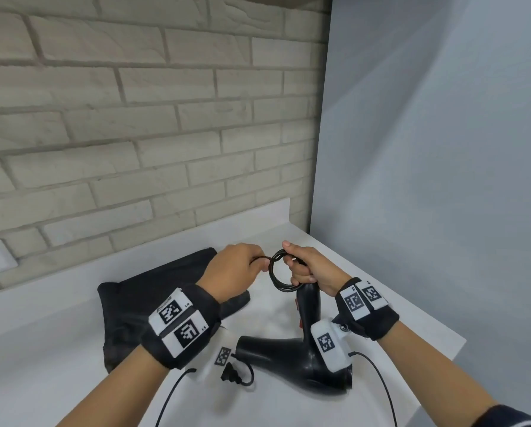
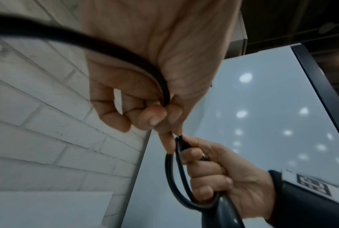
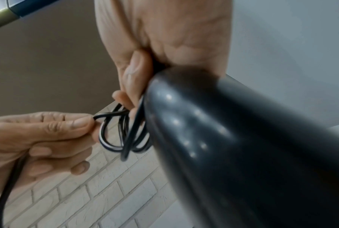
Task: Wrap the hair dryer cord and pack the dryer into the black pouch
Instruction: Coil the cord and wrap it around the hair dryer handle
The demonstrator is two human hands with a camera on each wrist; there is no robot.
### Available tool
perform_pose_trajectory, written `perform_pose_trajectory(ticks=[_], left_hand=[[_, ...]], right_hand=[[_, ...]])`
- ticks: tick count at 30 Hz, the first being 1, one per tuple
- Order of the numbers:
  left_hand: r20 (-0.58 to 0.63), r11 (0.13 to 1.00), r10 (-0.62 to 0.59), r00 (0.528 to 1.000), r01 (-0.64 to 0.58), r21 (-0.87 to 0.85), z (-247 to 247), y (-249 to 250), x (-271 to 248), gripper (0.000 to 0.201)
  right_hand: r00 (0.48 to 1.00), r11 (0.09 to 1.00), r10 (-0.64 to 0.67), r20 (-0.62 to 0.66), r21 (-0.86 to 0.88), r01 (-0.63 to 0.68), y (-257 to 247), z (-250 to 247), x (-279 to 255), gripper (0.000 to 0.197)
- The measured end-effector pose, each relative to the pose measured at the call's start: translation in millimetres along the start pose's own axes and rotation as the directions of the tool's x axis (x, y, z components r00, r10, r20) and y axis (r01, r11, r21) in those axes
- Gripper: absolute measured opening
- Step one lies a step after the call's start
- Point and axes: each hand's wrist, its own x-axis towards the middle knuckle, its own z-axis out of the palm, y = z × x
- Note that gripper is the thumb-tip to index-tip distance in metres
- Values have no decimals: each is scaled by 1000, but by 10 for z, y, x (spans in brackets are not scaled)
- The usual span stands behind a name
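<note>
L hand (image 1: 231, 269) pinching cord (image 1: 281, 274) strand; R hand (image 1: 312, 269) gripping coiled loops w/ hair dryer (image 1: 301, 359) handle above counter (image 1: 57, 318).

The cord (image 2: 160, 86) vanished inside the left hand's (image 2: 145, 64) curled fingers (image 2: 114, 118); the dryer handle (image 3: 243, 138), perhaps smooth, blurred beside the right fingers (image 3: 133, 74).

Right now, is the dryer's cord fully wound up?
Not yet. The right hand holds several loops of cord, but the plug lies loose on the counter.
</note>
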Motion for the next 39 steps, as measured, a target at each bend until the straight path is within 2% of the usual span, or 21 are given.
perform_pose_trajectory(ticks=[4, 7, 12, 14, 16, 17, 19, 21, 23, 25, 27, 29, 31, 35, 39], left_hand=[[-3, 992, 94, 996, -94, -80, -161, -62, 63, 21], [-30, 986, 114, 993, -117, -120, -189, -161, 122, 19], [-203, 977, 70, 977, -108, -185, 9, -332, 166, 18], [-298, 986, 112, 948, -144, -86, 104, -360, 181, 22], [-355, 972, 217, 909, -167, 167, 196, -383, 201, 21], [-367, 938, 260, 893, -143, 316, 242, -385, 212, 17], [-382, 870, 280, 881, -64, 489, 328, -375, 238, 23], [-382, 840, 301, 874, -53, 539, 387, -356, 266, 26], [-362, 870, 297, 884, -94, 485, 420, -340, 274, 18], [-344, 935, 246, 906, -129, 330, 480, -371, 272, 11], [-345, 980, 149, 927, -93, 175, 565, -443, 255, 7], [-337, 998, 41, 941, -23, 57, 631, -540, 234, 15], [-280, 993, -116, 953, 108, -43, 652, -646, 174, 24], [-94, 951, -309, 946, 306, -53, 741, -947, -37, 40], [62, 931, -357, 932, 360, -51, 807, -1108, -336, 46]], right_hand=[[997, 1000, 6, 77, -17, -5, -20, 16, -21, 43], [993, 999, 5, 117, -37, -1, -34, 47, -36, 42], [990, 999, 23, 137, -40, -18, -59, 63, -35, 43], [990, 999, 33, 138, -28, -29, -61, 68, -33, 44], [990, 999, 39, 138, -22, -36, -62, 68, -37, 44], [989, 999, 43, 139, -19, -41, -64, 69, -36, 44], [989, 999, 50, 137, -15, -48, -67, 70, -33, 44], [990, 999, 49, 130, -12, -48, -68, 61, -29, 44], [991, 999, 48, 124, 0, -48, -67, 50, -26, 44], [991, 999, 48, 124, 16, -51, -65, 44, -26, 44], [991, 998, 49, 126, 28, -53, -61, 44, -31, 44], [991, 998, 50, 125, 41, -56, -57, 35, -40, 44], [992, 997, 50, 116, 59, -57, -52, 9, -48, 44], [995, 993, 52, 80, 102, -60, -36, -73, -60, 45], [997, 990, 56, 50, 130, -62, -25, -133, -57, 45]])
